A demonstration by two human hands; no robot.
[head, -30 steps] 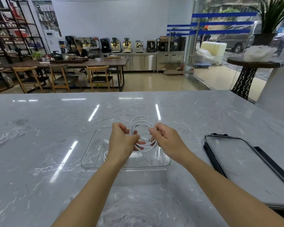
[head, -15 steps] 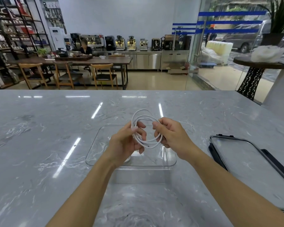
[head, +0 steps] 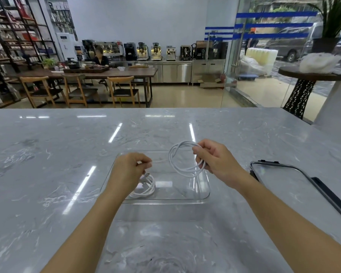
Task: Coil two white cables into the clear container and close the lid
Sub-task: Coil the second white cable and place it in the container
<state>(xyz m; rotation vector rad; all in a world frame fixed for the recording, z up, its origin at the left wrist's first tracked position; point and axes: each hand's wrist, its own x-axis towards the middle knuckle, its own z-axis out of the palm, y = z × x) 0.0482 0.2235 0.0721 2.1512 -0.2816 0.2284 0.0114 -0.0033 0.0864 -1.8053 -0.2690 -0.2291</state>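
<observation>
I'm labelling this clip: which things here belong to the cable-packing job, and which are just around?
Job:
- coiled cable in right hand
- second cable in clear container, below left hand
- lid on counter

Just around:
- dark flat object under lid
- marble counter
- background chairs

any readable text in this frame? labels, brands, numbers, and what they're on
None can be read.
Row of coffee machines on the far steel counter: any badges too small and blurred.
Boxes on the dark wall shelving: print blurred.
White coiled cables, clear rectangular container, black-rimmed clear lid: no markings visible.
</observation>
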